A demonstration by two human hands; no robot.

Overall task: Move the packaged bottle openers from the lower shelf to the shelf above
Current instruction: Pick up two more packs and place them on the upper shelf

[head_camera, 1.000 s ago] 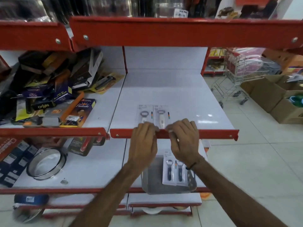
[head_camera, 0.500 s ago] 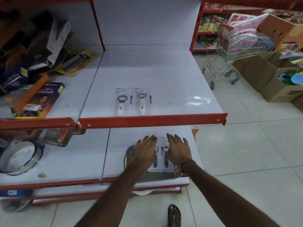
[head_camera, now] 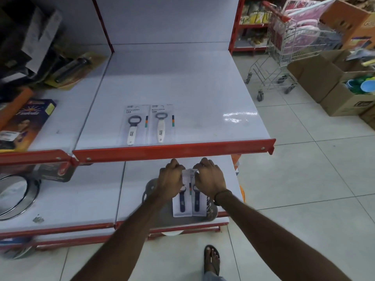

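Two packaged bottle openers with white handles [head_camera: 133, 125] [head_camera: 162, 123] lie side by side near the front of the upper shelf [head_camera: 172, 152]. On the lower shelf [head_camera: 138, 189] two packs with dark blue handles [head_camera: 182, 202] [head_camera: 197, 202] rest on a grey tray [head_camera: 150, 187]. My left hand [head_camera: 170, 177] is curled over the top of the left blue pack. Over the top of the right blue pack sits my right hand [head_camera: 210, 179], fingers bent and pinching the card edge.
Boxes and packaged goods [head_camera: 30, 110] crowd the upper shelf to the left. A round metal sieve [head_camera: 15, 195] lies on the lower shelf at left. A shopping trolley [head_camera: 284, 57] and cardboard boxes [head_camera: 332, 82] stand on the floor to the right. My sandalled foot [head_camera: 212, 258] is below.
Both hands left the upper shelf edge, dropped to the lower shelf and went from flat on the blue packs to curled around their tops. The view tilted down.
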